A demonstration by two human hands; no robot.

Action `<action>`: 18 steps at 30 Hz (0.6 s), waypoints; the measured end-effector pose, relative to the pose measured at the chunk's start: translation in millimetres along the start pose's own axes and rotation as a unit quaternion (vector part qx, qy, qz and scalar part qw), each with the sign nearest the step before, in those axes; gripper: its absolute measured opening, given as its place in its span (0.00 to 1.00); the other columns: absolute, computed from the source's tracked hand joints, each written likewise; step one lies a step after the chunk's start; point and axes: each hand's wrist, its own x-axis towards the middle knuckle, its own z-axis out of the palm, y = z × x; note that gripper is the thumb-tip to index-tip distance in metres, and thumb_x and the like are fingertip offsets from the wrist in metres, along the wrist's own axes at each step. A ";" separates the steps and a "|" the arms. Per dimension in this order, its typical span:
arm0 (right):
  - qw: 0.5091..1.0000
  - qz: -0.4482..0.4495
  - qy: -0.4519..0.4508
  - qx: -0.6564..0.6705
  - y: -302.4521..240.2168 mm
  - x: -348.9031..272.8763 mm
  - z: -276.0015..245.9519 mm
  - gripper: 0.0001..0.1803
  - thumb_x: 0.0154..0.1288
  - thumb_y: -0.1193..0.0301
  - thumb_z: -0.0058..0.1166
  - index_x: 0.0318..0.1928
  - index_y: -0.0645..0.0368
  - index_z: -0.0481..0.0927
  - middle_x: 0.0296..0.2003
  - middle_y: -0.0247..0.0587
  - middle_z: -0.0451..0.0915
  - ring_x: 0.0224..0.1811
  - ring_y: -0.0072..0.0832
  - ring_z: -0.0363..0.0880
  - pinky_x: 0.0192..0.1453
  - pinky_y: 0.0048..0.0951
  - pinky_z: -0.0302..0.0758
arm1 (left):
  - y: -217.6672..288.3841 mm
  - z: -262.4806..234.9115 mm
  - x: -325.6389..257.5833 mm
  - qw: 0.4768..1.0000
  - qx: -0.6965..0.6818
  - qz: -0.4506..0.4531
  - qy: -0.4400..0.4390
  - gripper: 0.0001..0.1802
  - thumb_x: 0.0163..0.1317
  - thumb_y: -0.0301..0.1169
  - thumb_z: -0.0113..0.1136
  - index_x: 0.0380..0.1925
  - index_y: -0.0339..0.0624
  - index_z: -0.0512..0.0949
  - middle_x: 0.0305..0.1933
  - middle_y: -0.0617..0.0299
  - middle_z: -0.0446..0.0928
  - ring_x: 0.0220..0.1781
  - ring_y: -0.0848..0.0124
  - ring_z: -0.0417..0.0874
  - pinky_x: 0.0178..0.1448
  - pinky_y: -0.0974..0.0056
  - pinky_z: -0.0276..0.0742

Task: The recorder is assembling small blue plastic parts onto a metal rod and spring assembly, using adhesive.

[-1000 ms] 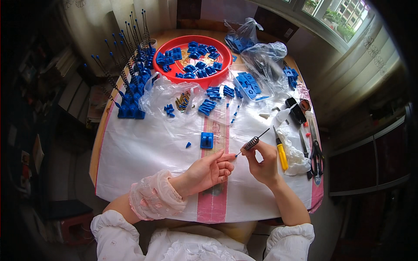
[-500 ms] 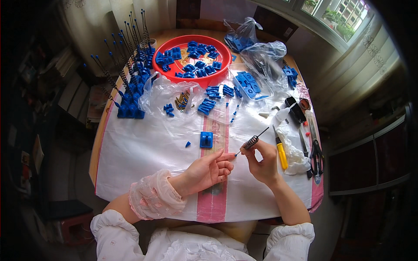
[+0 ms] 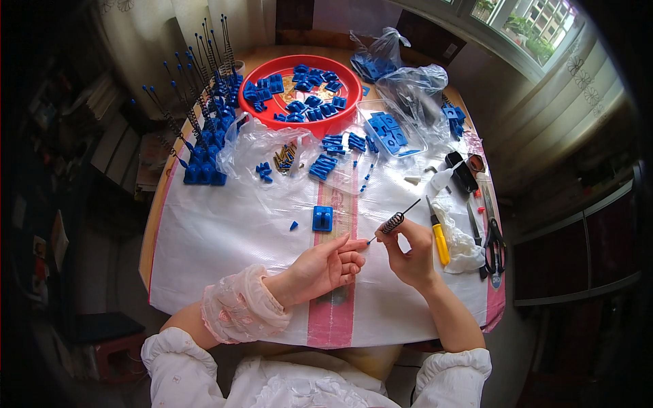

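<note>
My right hand [image 3: 410, 253] pinches a black coiled spring [image 3: 392, 222] with straight wire ends, held slanted over the table. One wire end points up and right; the lower one carries a small blue tip [image 3: 369, 243]. My left hand [image 3: 324, 270] lies palm up, its index finger stretched out to that tip and the other fingers loosely curled around nothing. Whether the tip rests on the finger or is just beside it is hard to tell. Beyond the left hand sit a square blue plastic base [image 3: 322, 219] and a small blue cone [image 3: 294, 226].
A red basin [image 3: 247, 76] of blue parts stands at the back. Finished-looking spring pieces [image 3: 204, 153] crowd the back left. Plastic bags [image 3: 416, 83], a clear tray [image 3: 417, 139], a yellow-handled tool [image 3: 441, 243], a knife [image 3: 473, 223] and scissors [image 3: 495, 253] lie along the right.
</note>
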 end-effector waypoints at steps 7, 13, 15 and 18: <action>1.000 0.001 -0.002 -0.003 -2.5 1.4 -0.6 0.06 0.56 0.85 0.60 0.34 0.63 0.80 0.25 0.40 0.80 0.23 0.30 0.79 0.27 0.27 0.73 | 0.1 0.6 -0.6 1.000 -0.004 0.000 0.003 0.27 0.79 0.47 0.34 0.64 0.39 0.67 0.39 0.67 0.76 0.40 0.79 0.76 0.48 0.70 0.72; 1.000 -0.001 -0.002 -0.005 -1.2 0.9 -0.6 0.07 0.56 0.85 0.60 0.34 0.63 0.80 0.25 0.40 0.80 0.23 0.30 0.78 0.27 0.27 0.73 | 0.2 1.3 -0.3 1.000 -0.001 -0.002 0.005 0.27 0.79 0.47 0.34 0.64 0.39 0.67 0.39 0.67 0.76 0.40 0.79 0.75 0.48 0.70 0.72; 1.000 -0.001 -0.002 -0.003 -1.6 0.8 -0.5 0.07 0.56 0.85 0.60 0.34 0.63 0.80 0.25 0.40 0.80 0.23 0.30 0.79 0.27 0.27 0.73 | 0.1 -0.5 -0.3 1.000 -0.003 -0.001 -0.002 0.26 0.79 0.47 0.36 0.63 0.39 0.67 0.39 0.67 0.76 0.41 0.79 0.76 0.49 0.70 0.73; 1.000 -0.004 -0.002 -0.001 -1.2 1.1 -0.3 0.07 0.56 0.85 0.60 0.34 0.63 0.80 0.25 0.40 0.80 0.23 0.30 0.79 0.27 0.26 0.73 | -0.5 -4.1 0.6 1.000 -0.005 0.001 -0.014 0.25 0.78 0.47 0.37 0.61 0.39 0.68 0.41 0.65 0.76 0.42 0.77 0.76 0.51 0.69 0.74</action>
